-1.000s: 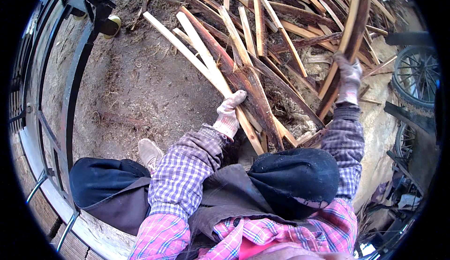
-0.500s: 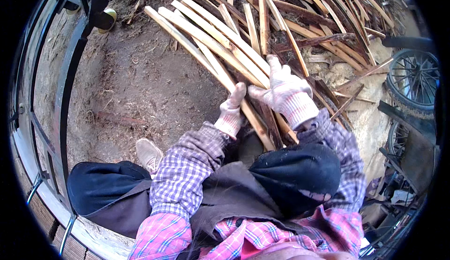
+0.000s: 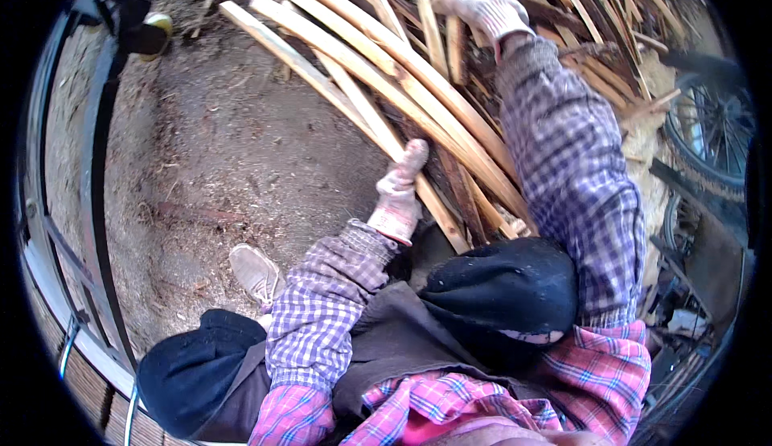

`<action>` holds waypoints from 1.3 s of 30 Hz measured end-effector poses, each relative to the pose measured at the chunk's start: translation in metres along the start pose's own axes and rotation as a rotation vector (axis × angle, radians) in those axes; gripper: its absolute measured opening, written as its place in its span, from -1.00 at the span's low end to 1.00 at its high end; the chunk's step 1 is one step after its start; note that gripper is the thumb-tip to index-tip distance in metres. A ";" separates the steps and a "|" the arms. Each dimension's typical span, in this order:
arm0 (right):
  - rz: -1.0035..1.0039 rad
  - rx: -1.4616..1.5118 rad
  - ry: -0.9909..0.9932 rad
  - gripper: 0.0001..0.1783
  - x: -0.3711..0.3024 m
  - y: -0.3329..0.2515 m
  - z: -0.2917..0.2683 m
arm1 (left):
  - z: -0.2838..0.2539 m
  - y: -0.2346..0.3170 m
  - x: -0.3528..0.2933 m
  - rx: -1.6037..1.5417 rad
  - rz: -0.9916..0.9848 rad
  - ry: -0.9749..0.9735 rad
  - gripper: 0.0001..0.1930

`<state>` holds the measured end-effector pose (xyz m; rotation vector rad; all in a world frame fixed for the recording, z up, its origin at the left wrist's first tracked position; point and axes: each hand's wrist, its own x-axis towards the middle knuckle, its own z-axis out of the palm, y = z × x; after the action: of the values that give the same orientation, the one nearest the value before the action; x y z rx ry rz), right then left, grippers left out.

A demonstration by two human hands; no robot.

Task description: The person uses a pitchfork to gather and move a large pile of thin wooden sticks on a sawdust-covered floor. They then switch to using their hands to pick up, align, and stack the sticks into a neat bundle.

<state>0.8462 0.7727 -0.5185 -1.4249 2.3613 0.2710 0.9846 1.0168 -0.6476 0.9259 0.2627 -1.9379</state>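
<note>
My left hand (image 3: 397, 193), in a stained white knit glove, is closed around the near part of a bundle of long split wooden sticks (image 3: 366, 48). They are pale, rough strips that fan out away from me, their near ends by my right knee. My right hand (image 3: 488, 9), gloved alike, is stretched far forward over the wood pile (image 3: 555, 12). Its thumb and a finger show apart, close to the upright sticks there; nothing shows held in it. The rest of its fingers are partly hidden.
Bare packed soil (image 3: 217, 124) lies to the left, with my shoe (image 3: 256, 273) on it. A black metal frame (image 3: 100, 164) stands at the far left. On the right are a spoked wheel (image 3: 712, 128) and dark boards. My knees are bent in front of me.
My right hand has left the held sticks and moved forward to the pile, its arm now extended. My left hand keeps its hold. The view has shifted slightly.
</note>
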 end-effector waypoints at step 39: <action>0.796 0.707 -0.036 -0.10 -0.193 0.314 0.143 | -0.016 0.021 0.014 0.796 0.690 -0.121 -0.55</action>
<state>0.6805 1.1270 -0.5789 -0.1433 2.4934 -0.3195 1.0063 1.0048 -0.6642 1.1797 -0.8578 -1.4097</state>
